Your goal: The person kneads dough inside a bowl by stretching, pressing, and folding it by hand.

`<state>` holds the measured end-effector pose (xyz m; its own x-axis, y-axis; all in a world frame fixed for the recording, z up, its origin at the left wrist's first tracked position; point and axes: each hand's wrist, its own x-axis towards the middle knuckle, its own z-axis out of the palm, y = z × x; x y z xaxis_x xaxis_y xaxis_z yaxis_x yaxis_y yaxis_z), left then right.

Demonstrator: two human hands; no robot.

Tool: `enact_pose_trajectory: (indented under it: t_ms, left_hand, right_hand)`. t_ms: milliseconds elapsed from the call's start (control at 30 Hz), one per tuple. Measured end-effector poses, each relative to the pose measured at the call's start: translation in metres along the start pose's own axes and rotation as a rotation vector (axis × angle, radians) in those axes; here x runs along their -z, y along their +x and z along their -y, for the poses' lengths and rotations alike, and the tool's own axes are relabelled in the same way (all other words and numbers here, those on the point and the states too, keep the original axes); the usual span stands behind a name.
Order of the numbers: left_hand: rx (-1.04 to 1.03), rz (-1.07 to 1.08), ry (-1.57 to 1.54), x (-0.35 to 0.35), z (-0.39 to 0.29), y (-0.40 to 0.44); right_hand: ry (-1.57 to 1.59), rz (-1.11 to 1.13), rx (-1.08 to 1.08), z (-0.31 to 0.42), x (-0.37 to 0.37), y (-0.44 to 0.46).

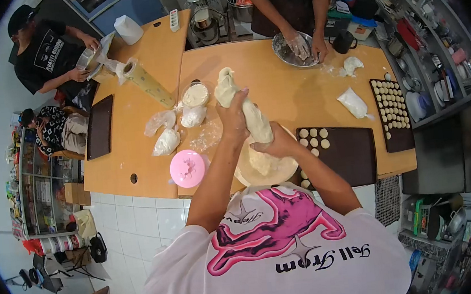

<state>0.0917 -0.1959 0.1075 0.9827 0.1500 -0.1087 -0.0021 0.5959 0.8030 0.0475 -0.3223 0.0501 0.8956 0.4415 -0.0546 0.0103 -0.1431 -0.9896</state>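
A long, thick roll of pale dough (256, 123) is held up over a wide cream-coloured bowl (289, 174). My left hand (234, 116) is wrapped around its middle, with a twisted end sticking out above the fist. Lower down, my right hand (278, 143) grips the bottom end. Inside the bowl lies more crumbly pale dough or flour (262, 162), partly hidden by my right hand and wrist. Right of the bowl, a dark baking tray (346, 153) carries several small round dough pieces (314, 142) along its left side.
A pink lid (187, 168), bags of white powder (166, 142) and a plastic-wrap roll (149, 83) stand left. A second tray (398, 138) full of dough rounds lies far right. Opposite, a co-worker's hands work in a metal bowl (285, 55). Two other people are at left.
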Motion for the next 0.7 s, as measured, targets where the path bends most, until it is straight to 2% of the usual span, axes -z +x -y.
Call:
enact_pose_trajectory:
  t_ms: [100,167,267,367,467,600,667,700]
  left_hand:
    - [0.073,-0.073,-0.014,0.001,-0.012,0.012]
    - [0.129,-0.011,-0.111,0.015,-0.007,0.028]
    - [0.178,0.045,-0.164,0.024,-0.005,0.033]
    - [0.178,0.121,-0.178,0.02,-0.004,0.024]
    - [0.16,0.253,-0.197,0.02,-0.003,0.022]
    - [0.186,0.327,-0.222,0.036,-0.001,0.031]
    - [0.228,0.349,-0.229,0.043,0.004,0.033]
    - [0.251,0.36,-0.233,0.042,0.003,0.031]
  right_hand:
    - [-0.02,-0.069,0.052,0.002,-0.012,-0.01]
    - [0.075,-0.066,0.044,-0.005,-0.014,-0.012]
    - [0.299,-0.013,-0.17,-0.002,-0.009,-0.012]
    - [0.364,0.15,-0.144,-0.01,0.003,-0.012]
    - [0.608,0.214,-0.112,-0.027,-0.007,-0.018]
    - [0.225,0.163,-0.118,-0.019,-0.003,-0.026]
    - [0.183,0.19,-0.149,-0.014,0.003,-0.033]
    - [0.145,0.154,-0.096,-0.016,0.003,-0.036]
